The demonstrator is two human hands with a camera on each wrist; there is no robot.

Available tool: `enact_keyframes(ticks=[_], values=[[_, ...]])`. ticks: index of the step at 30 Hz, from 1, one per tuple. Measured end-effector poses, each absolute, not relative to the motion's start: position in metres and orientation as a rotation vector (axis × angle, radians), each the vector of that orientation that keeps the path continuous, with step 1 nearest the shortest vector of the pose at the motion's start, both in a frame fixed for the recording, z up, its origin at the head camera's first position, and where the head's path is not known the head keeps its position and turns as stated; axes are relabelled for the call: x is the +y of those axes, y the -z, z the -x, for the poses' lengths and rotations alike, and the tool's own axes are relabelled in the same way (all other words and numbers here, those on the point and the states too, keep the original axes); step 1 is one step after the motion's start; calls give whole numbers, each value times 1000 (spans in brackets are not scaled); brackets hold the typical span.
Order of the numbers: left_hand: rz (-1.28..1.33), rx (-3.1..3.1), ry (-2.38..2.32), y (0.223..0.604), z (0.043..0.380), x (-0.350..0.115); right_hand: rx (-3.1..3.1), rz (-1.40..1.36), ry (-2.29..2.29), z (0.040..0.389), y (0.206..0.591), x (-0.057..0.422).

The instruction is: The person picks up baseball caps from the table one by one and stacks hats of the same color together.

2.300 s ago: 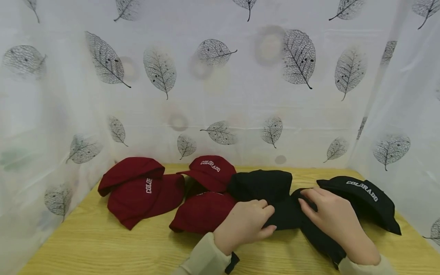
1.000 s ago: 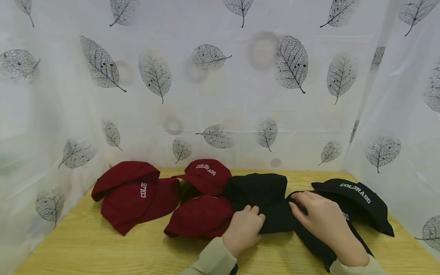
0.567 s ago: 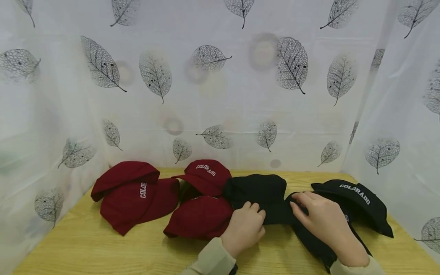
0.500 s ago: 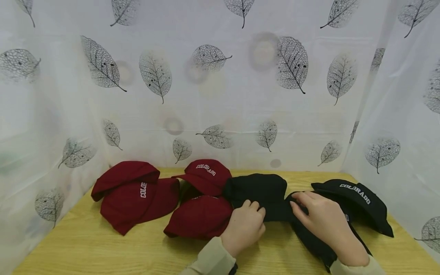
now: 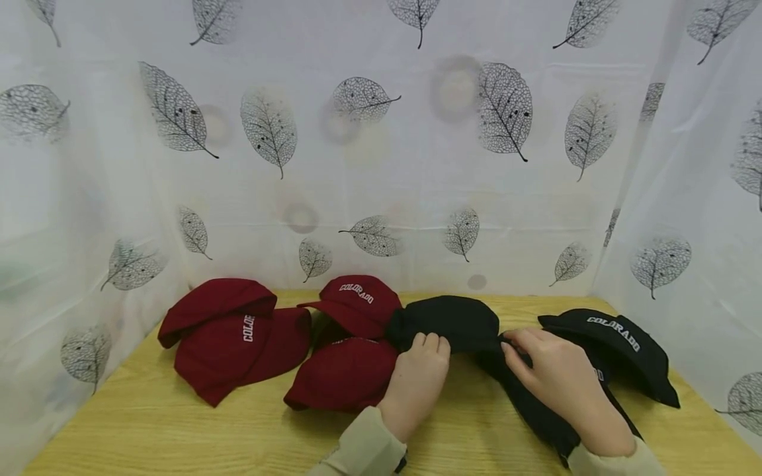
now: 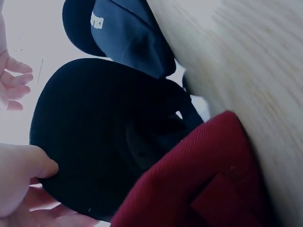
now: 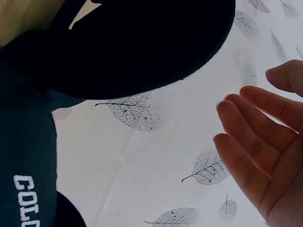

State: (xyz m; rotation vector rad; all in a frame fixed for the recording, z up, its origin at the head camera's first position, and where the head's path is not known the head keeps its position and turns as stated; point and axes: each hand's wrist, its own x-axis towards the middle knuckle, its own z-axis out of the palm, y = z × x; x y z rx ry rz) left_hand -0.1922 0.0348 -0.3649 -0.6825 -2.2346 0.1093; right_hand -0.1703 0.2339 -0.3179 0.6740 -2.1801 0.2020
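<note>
My left hand (image 5: pixel 419 377) pinches the brim of a black cap (image 5: pixel 452 322); in the left wrist view the thumb (image 6: pixel 45 165) lies on the brim's broad dark face, fingers behind it. The brim is tipped up, and the cap's hollow inside shows in that view. My right hand (image 5: pixel 556 380) hovers over a second black cap (image 5: pixel 532 413) with loosely bent fingers; in the right wrist view its fingers (image 7: pixel 258 127) hold nothing and stand apart from the raised brim (image 7: pixel 156 47). A third black cap (image 5: pixel 625 347) lettered COLORADO rests to the right.
Two dark red caps (image 5: pixel 235 337) overlap at the left of the wooden table (image 5: pixel 208 436). Another red pair, one behind (image 5: pixel 357 304) and one in front (image 5: pixel 345 373), lies close beside the left hand. A leaf-print curtain (image 5: pixel 381 165) encloses the back and sides.
The black cap's brim, earlier lying flat toward me, has been tilted upward. My left hand has risen slightly with it, and the right hand has stayed nearly in place.
</note>
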Motion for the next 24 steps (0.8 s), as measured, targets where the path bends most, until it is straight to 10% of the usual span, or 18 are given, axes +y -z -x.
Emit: enact_keyframes(ticks=[24], values=[[876,-1831,224,328,181,18,-2067,-216,-734,170,278,258]])
